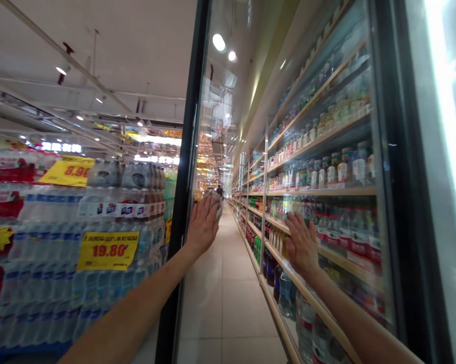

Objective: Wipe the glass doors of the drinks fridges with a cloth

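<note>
In front of me a black-framed glass door (189, 136) stands swung out. My left hand (202, 227) presses a pale, crumpled cloth (218, 205) to the glass near the door's left edge. Part of the cloth lies hidden under the fingers. My right hand (303, 243) is raised at the glass farther right, fingers stretched and spread, holding nothing. Whether its palm touches the pane I cannot tell.
Shelves of drink bottles (339, 167) show through the glass on the right. Stacked packs of bottled water (46, 242) with yellow price signs (108, 250) stand to the left. A tiled aisle (233, 303) runs ahead, with a distant person (219, 191).
</note>
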Action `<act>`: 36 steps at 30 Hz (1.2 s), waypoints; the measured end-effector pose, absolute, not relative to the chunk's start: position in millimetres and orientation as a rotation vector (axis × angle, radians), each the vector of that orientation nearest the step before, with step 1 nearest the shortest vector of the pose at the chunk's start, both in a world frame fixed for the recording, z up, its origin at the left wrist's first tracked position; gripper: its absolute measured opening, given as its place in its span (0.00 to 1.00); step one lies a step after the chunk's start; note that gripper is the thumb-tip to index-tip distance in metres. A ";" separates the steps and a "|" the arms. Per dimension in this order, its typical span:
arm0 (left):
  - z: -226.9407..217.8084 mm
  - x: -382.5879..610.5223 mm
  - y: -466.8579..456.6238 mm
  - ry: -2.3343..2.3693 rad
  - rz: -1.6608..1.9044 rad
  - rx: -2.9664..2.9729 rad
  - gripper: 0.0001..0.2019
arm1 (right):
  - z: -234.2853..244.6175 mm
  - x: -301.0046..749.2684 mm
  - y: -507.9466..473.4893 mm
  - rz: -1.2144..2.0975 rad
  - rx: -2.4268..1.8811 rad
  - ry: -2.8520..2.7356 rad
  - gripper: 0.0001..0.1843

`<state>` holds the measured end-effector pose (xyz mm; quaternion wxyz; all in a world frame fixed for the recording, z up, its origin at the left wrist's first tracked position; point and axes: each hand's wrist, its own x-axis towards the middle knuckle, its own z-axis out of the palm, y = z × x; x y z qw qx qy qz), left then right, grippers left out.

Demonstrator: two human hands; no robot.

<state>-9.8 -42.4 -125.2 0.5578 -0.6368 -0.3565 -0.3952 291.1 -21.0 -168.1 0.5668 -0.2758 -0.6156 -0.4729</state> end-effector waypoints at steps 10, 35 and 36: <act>-113.5 -12.6 -39.8 -0.909 -1.065 -1.376 0.21 | -168.1 290.7 -21.5 -1.112 -0.675 -1.447 0.25; -126.6 28.9 -45.3 -0.928 -1.027 -1.701 0.39 | -127.9 166.3 -44.0 -1.025 -0.741 -1.688 0.22; -128.8 24.6 -45.4 -0.934 -1.013 -1.695 0.40 | -128.2 172.6 -42.6 -1.051 -0.737 -1.682 0.22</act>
